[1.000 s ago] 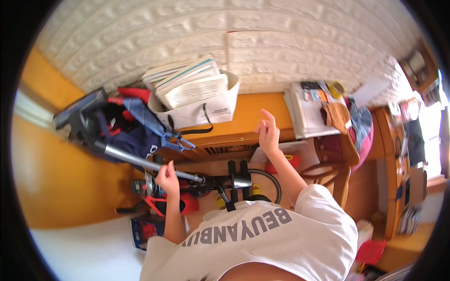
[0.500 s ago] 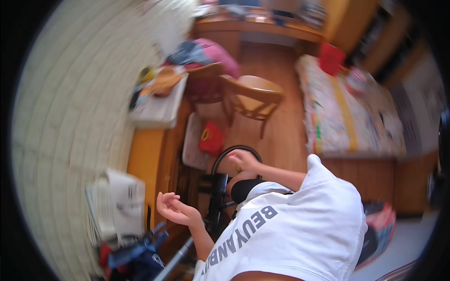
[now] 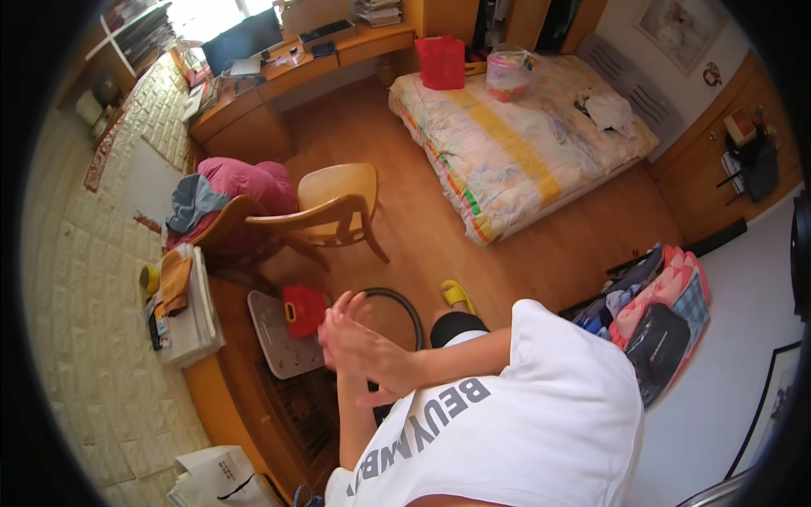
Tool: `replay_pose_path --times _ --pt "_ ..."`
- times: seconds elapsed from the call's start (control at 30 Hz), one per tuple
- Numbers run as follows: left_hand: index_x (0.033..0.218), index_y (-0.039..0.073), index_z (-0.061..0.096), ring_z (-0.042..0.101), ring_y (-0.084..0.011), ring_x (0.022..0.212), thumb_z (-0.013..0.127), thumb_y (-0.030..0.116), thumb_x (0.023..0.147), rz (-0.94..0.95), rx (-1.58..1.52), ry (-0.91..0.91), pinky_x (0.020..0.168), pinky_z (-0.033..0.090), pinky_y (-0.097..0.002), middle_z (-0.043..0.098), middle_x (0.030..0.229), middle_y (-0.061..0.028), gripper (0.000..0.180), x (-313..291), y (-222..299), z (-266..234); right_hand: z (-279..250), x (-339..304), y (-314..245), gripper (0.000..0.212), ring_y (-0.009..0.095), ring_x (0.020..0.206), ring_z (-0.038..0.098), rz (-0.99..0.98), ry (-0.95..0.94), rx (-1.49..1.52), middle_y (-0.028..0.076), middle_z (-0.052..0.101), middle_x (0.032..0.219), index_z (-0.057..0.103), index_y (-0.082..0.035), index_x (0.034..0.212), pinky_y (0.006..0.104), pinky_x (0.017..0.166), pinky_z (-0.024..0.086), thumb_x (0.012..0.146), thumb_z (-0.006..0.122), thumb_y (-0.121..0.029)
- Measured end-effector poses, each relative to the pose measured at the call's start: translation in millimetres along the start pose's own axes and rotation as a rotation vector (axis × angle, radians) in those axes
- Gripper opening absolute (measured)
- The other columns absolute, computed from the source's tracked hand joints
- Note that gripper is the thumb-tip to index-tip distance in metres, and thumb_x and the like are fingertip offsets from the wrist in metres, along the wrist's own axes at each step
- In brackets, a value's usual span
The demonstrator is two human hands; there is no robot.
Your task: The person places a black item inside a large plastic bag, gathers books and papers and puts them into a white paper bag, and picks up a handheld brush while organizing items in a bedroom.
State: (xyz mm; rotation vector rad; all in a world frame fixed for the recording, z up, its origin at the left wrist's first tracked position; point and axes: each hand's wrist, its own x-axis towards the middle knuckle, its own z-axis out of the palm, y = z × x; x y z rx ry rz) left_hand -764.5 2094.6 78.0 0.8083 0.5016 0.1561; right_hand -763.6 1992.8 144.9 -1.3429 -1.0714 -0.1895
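My two hands meet in front of my white shirt, palm against palm. My right hand [image 3: 377, 350] lies across on top, its fingers stretched out. Beneath it, my left hand [image 3: 333, 340] is partly covered, with straight fingers pointing up and away. Neither hand shows anything held. Just past them curves a black hose [image 3: 407, 309], its lower part hidden behind my hands and body. Beside the fingers stands a red bag [image 3: 309, 306] with a yellow-edged handle hole, on a pale grey, flat panel or lid [image 3: 274, 345].
A wooden chair [image 3: 342, 196] stands ahead, next to another draped with pink cloth [image 3: 245, 186]. The bed [image 3: 515, 156] is at the far right. A yellow slipper [image 3: 457, 296] is on my foot. Clothes and a black bag [image 3: 657, 342] lie at right; a white paper bag [image 3: 221, 475] stands at lower left.
My hands were apart and have come together, the right over the left. The view has swung, so the bed and desk show more fully.
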Motion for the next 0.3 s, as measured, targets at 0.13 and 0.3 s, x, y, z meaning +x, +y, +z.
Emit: replay_pose_path --times 0.13,0.3 --pt "0.135 0.002 0.036 0.044 -0.0266 0.12 0.023 0.057 0.093 -0.311 -0.31 -0.798 0.102 0.032 -0.0386 0.042 0.136 -0.0136 0.07 68.6 -43.9 77.1 -78.7 -39.0 121.3 0.061 0.026 0.133 0.031 -0.264 -0.188 -0.238 0.007 0.037 0.142 0.043 -0.012 0.134 0.0489 0.107 0.02 0.081 0.059 -0.038" --pt "0.142 -0.002 0.022 0.021 -0.0244 0.138 0.026 0.059 0.093 -0.225 -0.269 -0.653 0.112 0.017 -0.0392 0.022 0.15 -0.0121 0.078 123.5 -37.2 216.2 -268.0 -94.4 280.0 0.087 0.029 0.139 0.017 0.14 -0.327 -1.092 0.011 0.028 0.147 0.038 -0.013 0.138 0.051 0.109 0.014 0.066 0.074 -0.045"
